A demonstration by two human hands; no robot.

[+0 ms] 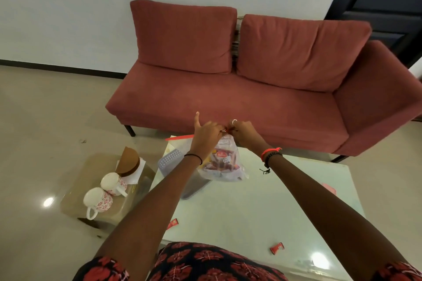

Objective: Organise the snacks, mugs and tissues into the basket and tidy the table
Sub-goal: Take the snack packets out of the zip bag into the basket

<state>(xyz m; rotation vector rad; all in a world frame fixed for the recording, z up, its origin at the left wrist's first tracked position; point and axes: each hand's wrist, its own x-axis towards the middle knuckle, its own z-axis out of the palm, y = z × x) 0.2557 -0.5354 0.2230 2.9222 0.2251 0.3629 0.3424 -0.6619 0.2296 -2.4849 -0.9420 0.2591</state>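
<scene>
Snack packets (225, 159), red and brown, fill a clear crinkled plastic bag (237, 172) that stands tall over the far left part of the table (262, 203); whether its bottom rests on the glass cannot be told. Both hands meet at the bag's gathered neck. The left hand (206, 134) pinches the neck with curled fingers, one finger pointing straight up. The right hand (244, 132), a ring (234, 121) on one finger, is curled tight on the same neck, where a thin red tie (231, 130) shows between the two hands.

Just left of the bag, half hidden by the left forearm, a pale basket (170, 159) of holed plastic sits at the table's far left corner, close to the edge. A clear flat bag with a red strip (180, 137) lies behind it. The table top is smooth, pale and glossy, with a wide bare stretch between the forearms and out to the right. Two small red wrappers lie near the front, one wrapper (172, 223) by the left edge, the other wrapper (277, 247) farther right.

A low beige side table (91, 169) stands just left, apart from the main table. On it are the farther mug (113, 183) and the nearer mug (98, 201), white with red flowers, touching, beside a brown wedge-shaped holder (129, 162) with white tissues (140, 170).

A red fabric sofa (228, 98) stands beyond a narrow strip of shiny beige floor (45, 132).
</scene>
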